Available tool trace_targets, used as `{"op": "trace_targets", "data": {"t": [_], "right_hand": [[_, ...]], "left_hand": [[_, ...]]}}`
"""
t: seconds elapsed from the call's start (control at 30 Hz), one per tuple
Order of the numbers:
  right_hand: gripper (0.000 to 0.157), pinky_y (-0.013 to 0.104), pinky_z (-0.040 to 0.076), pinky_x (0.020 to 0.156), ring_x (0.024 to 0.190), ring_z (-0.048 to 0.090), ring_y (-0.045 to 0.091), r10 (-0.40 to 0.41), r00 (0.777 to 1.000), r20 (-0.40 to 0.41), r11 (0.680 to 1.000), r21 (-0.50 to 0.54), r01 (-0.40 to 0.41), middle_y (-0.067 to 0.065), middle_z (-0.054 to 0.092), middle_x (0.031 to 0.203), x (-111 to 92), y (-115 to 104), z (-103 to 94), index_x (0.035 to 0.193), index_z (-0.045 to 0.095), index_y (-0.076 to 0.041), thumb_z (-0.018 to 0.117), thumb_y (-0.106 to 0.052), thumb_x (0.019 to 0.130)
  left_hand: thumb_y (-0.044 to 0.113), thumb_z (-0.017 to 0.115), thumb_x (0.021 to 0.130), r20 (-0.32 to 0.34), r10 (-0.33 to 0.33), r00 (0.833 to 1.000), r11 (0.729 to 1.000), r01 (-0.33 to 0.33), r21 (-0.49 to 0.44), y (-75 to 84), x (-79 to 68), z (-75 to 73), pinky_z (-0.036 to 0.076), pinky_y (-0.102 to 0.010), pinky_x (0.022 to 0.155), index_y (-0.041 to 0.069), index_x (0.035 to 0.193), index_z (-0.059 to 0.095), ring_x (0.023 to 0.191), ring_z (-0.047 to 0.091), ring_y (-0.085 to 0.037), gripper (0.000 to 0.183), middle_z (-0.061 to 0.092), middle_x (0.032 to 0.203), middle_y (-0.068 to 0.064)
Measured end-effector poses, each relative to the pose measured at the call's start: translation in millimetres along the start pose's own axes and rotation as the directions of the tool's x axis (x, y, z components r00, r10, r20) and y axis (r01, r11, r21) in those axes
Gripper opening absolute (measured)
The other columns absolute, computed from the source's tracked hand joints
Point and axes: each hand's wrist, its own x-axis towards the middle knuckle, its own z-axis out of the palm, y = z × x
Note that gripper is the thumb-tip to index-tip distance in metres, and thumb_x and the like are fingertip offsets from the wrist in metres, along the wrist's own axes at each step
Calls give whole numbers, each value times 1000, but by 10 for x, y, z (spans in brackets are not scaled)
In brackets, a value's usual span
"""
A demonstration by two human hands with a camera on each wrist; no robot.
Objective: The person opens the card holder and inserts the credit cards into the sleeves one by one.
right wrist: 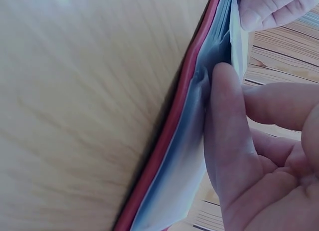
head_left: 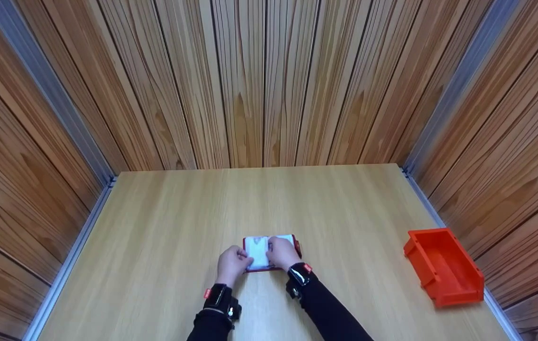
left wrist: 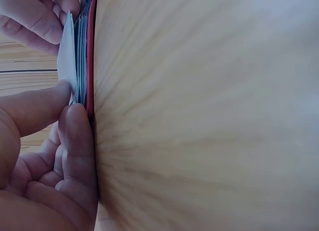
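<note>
A small red-covered booklet with thin clear-looking sleeves lies spread on the table in front of me. In the left wrist view, its red cover rests against the tabletop below several stacked sleeves. A whitish sheet on top lifts slightly away from the stack. My left hand pinches the near left corner of this sheet between thumb and finger. My right hand pinches its edge near the booklet's middle, with the thumb tucked between the sheet and the sleeves beneath.
An orange-red plastic bin stands at the right side of the table, close to the metal rail. Wood-plank walls enclose the table at the back and both sides. Black wrist straps with cameras sit on both forearms.
</note>
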Motion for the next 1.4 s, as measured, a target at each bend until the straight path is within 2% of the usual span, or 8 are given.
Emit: {"op": "trace_targets", "data": {"t": [0.33, 0.47, 0.6, 0.93, 1.03, 1.1, 1.23, 1.4], "right_hand": [[6, 34, 45, 60, 64, 50, 17, 10, 1000, -6, 1000, -26, -10, -1, 51, 67, 6, -25, 29, 81, 62, -3, 67, 1, 82], [21, 31, 39, 55, 59, 44, 16, -14, 1000, -5, 999, -34, 13, -4, 42, 61, -4, -34, 32, 69, 52, -9, 65, 3, 80], [27, 29, 37, 53, 57, 42, 14, -33, 999, -5, 999, -28, 33, -6, 36, 59, -9, -25, 32, 66, 47, -12, 65, 4, 80], [25, 26, 33, 51, 54, 38, 11, -52, 999, 4, 999, 12, 52, -8, 33, 58, -25, -4, 10, 67, 46, -10, 62, 4, 79], [13, 28, 38, 54, 56, 43, 13, -68, 998, -1, 998, 9, 68, -6, 40, 60, -32, -2, -12, 72, 55, -5, 64, 3, 78], [5, 31, 45, 60, 62, 51, 15, -76, 997, -6, 997, 5, 76, -3, 50, 65, -36, -1, -30, 82, 63, 0, 66, 2, 78], [22, 38, 51, 73, 78, 63, 24, -83, 996, -38, 997, 5, 83, 10, 67, 85, -38, 7, -76, 101, 68, 7, 65, 0, 81], [20, 40, 51, 75, 84, 64, 27, -97, 988, -122, 995, -26, 95, 11, 69, 91, -28, 27, -172, 101, 70, 2, 65, -2, 83]], "left_hand": [[5, 79, 77, -16, 3, 1000, 1000, -3, 6, 0, -13, 2, 49, -30, 60, 3, 85, 60, 68, 58, -15, 20, 61, 74, -2], [5, 79, 77, -17, 13, 1000, 1000, -13, 5, -6, -19, -3, 48, -30, 60, 3, 84, 60, 67, 58, -15, 20, 60, 73, -2], [5, 79, 76, -27, 33, 999, 999, -33, 8, -18, -18, -5, 48, -31, 61, 4, 83, 59, 67, 57, -15, 21, 60, 73, -1], [5, 79, 76, -22, 21, 1000, 1000, -21, 1, -4, -8, 1, 47, -28, 59, 4, 83, 59, 66, 57, -14, 21, 60, 72, -1], [5, 79, 76, -25, 24, 999, 1000, -24, -4, 0, -5, -2, 48, -29, 60, 3, 83, 60, 66, 57, -14, 21, 61, 72, -1], [4, 80, 75, -28, 34, 999, 999, -34, -6, -1, -8, -2, 49, -29, 60, 2, 83, 60, 66, 58, -14, 22, 61, 72, -2], [3, 81, 75, -27, 22, 999, 1000, -23, -15, 3, -13, 4, 49, -30, 60, 3, 83, 60, 66, 57, -15, 22, 60, 72, -1], [3, 81, 75, -25, 14, 1000, 1000, -14, -21, 14, -15, 6, 49, -30, 59, 2, 83, 60, 65, 57, -15, 23, 60, 71, -2]]}}
